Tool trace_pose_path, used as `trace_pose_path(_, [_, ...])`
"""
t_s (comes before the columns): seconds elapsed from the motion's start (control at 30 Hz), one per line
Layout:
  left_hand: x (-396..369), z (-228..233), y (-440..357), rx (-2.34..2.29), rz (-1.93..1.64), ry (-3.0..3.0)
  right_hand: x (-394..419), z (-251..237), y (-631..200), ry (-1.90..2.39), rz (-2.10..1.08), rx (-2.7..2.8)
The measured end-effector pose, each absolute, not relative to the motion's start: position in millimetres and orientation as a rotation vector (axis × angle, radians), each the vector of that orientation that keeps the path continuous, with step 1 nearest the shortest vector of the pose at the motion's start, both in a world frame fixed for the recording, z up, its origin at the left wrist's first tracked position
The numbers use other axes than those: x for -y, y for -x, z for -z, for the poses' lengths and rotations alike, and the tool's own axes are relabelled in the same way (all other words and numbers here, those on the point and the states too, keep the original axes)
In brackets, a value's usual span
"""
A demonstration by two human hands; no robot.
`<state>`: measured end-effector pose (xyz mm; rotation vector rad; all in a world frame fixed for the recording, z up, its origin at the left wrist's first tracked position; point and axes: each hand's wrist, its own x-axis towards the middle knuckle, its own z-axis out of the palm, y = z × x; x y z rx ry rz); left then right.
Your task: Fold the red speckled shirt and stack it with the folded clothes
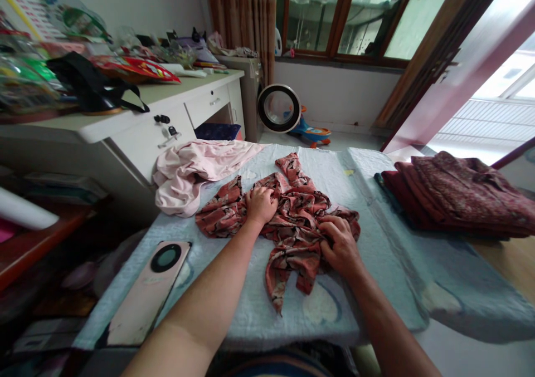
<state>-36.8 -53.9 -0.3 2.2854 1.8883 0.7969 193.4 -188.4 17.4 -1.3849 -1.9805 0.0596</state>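
Note:
A crumpled red patterned garment (298,249) lies bunched on the pale blue cloth cover (251,288). My left hand (261,205) is on its upper left part, fingers curled into the fabric. On its right side, my right hand (339,240) pinches the cloth between thumb and bent fingers. Folds hide the fingertips of both hands. The exact shape of the garment cannot be made out. Behind it to the left lies a loose pale pink cloth (188,171).
A phone (146,299) lies at the left edge of the cover. Folded dark red clothes (463,193) are stacked on the right. A cluttered white desk (159,101) stands at the back left, near a washing machine with its round door (279,108) open.

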Motion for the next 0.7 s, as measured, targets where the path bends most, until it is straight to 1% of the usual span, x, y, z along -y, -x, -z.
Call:
trace_pose_path(0.17, [55.1, -1.8, 36.5, -1.892, -0.777, -2.283, 194.1, -24.6, -187.0, 1.423, -0.137, 2.121])
trace_pose_path(0.33, [56.2, -3.5, 36.5, -1.891, -0.774, -2.277, 199.3, -22.4, -177.8, 1.516, -0.131, 2.268])
trace_pose_path(0.7, [56.5, -4.1, 37.6, -1.876, -0.770, -2.271, 191.4, -14.5, -179.9, 1.552, -0.113, 2.229])
